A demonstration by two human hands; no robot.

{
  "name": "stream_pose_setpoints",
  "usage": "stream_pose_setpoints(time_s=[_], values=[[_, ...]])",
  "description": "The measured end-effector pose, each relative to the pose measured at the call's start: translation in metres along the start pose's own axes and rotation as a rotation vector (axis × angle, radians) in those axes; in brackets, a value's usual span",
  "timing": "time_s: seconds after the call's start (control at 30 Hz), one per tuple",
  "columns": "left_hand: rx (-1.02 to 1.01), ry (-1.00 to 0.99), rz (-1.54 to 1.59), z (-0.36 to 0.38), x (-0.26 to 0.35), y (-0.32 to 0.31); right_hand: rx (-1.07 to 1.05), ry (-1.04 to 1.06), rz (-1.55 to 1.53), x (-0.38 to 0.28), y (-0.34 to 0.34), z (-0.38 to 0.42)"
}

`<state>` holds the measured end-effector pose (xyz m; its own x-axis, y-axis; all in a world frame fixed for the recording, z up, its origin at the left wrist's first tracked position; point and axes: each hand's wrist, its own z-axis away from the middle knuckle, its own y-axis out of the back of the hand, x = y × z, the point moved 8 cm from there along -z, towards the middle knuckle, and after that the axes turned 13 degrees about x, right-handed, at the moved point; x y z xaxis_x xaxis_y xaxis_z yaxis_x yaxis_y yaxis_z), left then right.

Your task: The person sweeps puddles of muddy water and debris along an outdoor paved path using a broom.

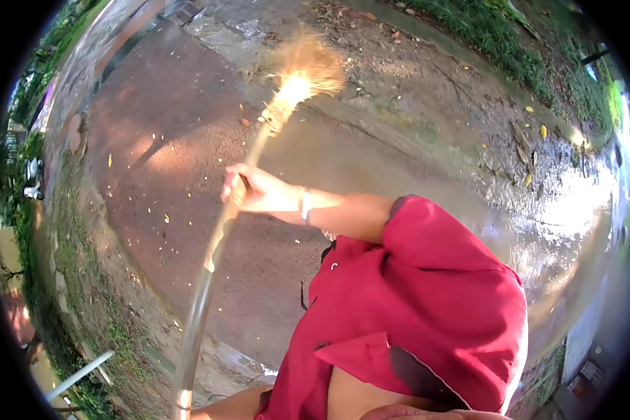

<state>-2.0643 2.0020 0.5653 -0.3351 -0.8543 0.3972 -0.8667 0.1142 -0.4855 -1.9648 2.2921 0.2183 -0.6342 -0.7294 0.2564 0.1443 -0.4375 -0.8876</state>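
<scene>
My right hand [254, 189] is closed around the long pole [201, 301] of a broom, at its upper middle in the picture. A pale band circles the wrist. The pole runs from the bottom left edge up to the straw bristles [308, 66], which are blurred and brightly lit over the wet ground near the top. At the bottom edge, part of my other bare arm [234, 406] reaches toward the pole's lower end; its hand is outside the frame. My red shirt [427, 308] fills the lower right.
Wet, reddish-brown pavement [168, 140] with scattered small leaves lies below. Shiny water [567, 203] reflects light at the right. Green grass [483, 42] and muddy soil line the top right. More plants [126, 343] border the left, with a pale bar [80, 374] at lower left.
</scene>
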Motion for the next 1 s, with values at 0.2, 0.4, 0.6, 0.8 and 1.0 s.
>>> stream_pose_setpoints(time_s=[0.2, 0.4, 0.6, 0.8, 1.0], values=[[0.439, 0.069, -0.056, -0.01, -0.012, 0.205, 0.528, 0.162, -0.098, -0.027, 0.103, 0.046], [0.479, 0.729, 0.202, 0.017, -0.279, 0.211, 0.882, 0.588, 0.044, -0.181, 0.25, 0.106], [0.167, 1.064, 0.418, 0.01, -0.46, 0.163, 1.02, 0.824, -0.425, -0.297, 0.376, 0.134], [0.271, 0.993, 0.17, -0.102, -0.51, 0.244, 0.758, 0.426, -0.368, -0.324, 0.314, -0.075], [0.21, 0.677, -0.189, -0.295, -0.406, 0.303, 0.671, 0.229, -0.022, -0.262, 0.142, -0.371]])
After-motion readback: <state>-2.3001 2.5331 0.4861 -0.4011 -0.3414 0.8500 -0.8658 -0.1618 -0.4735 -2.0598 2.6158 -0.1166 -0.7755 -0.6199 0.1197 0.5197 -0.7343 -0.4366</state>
